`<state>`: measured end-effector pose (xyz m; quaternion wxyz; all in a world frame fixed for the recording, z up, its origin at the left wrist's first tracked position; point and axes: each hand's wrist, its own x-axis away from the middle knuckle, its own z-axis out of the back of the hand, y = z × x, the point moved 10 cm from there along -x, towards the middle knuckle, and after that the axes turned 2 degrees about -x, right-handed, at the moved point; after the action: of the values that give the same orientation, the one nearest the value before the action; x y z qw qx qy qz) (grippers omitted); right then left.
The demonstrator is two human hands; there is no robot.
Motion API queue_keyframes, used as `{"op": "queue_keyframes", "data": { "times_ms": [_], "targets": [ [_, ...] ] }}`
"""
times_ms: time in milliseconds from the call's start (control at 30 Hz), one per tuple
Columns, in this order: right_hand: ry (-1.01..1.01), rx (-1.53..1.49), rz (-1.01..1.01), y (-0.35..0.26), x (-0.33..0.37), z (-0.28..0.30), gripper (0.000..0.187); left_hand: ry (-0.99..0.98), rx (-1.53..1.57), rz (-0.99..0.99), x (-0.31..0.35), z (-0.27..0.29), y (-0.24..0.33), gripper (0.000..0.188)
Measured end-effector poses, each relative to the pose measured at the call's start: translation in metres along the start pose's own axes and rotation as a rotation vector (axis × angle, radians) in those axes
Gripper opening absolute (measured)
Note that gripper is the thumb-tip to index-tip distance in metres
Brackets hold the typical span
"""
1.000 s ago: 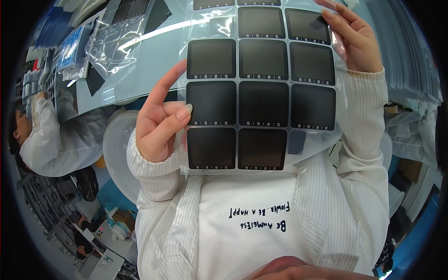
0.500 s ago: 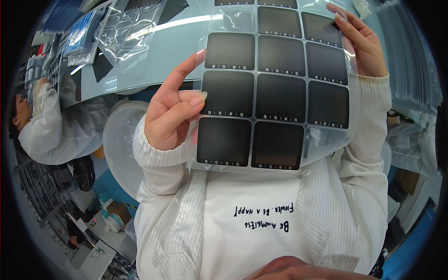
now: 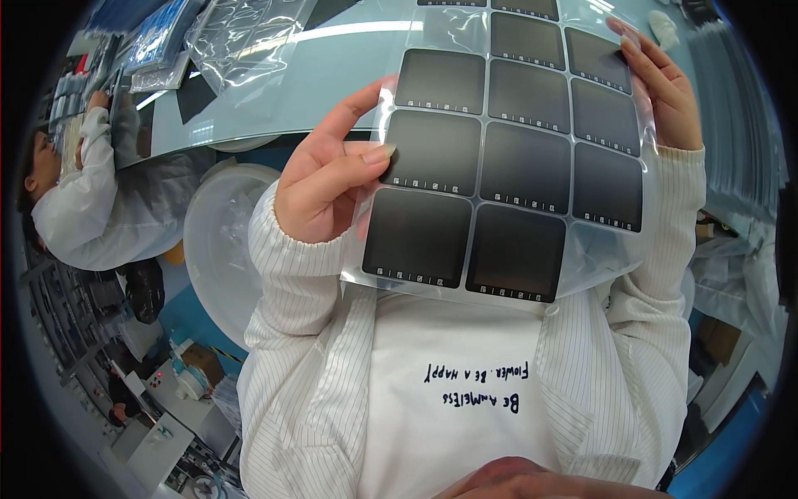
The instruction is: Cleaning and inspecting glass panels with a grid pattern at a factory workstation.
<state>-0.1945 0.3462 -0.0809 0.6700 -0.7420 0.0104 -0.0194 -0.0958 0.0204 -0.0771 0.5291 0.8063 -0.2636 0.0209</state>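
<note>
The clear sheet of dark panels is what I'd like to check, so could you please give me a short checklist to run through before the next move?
1. Left hand gripping the clear sheet: ok, its thumb presses the left edge.
2. Right hand gripping it: ok, at the upper right edge.
3. Every place in the grid filled: not ok, the bottom row's right-hand place shows only clear film beside two dark panels.
4. Whole sheet in view: not ok, the picture's top edge cuts it off.
5. Sheet clear of the table: cannot tell, its upper part overlaps the tabletop in this view.
6. Panels free of fine scratches: cannot tell, too small to judge.
</note>
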Motion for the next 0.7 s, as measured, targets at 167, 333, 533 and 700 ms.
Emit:
{"op": "queue_keyframes", "data": {
  "times_ms": [167,333,533,700],
  "targets": [
    [-0.008,-0.03,-0.119,0.012,0.0,0.004,0.035,-0.022,-0.038,-0.025,0.001,-0.002,0.004,0.064],
    [0.043,-0.143,-0.079,-0.014,0.002,-0.022,0.029,0.009,-0.128,-0.169,-0.007,0.001,0.008,0.06],
    [-0.113,0.451,0.053,0.014,-0.037,-0.017,0.035,0.281,-0.654,-0.343,-0.015,0.013,0.014,0.051],
    [0.04,0.501,0.295,-0.002,-0.05,-0.027,0.032,0.52,-1.081,-0.597,-0.018,0.01,0.041,0.037]
  ]
}}
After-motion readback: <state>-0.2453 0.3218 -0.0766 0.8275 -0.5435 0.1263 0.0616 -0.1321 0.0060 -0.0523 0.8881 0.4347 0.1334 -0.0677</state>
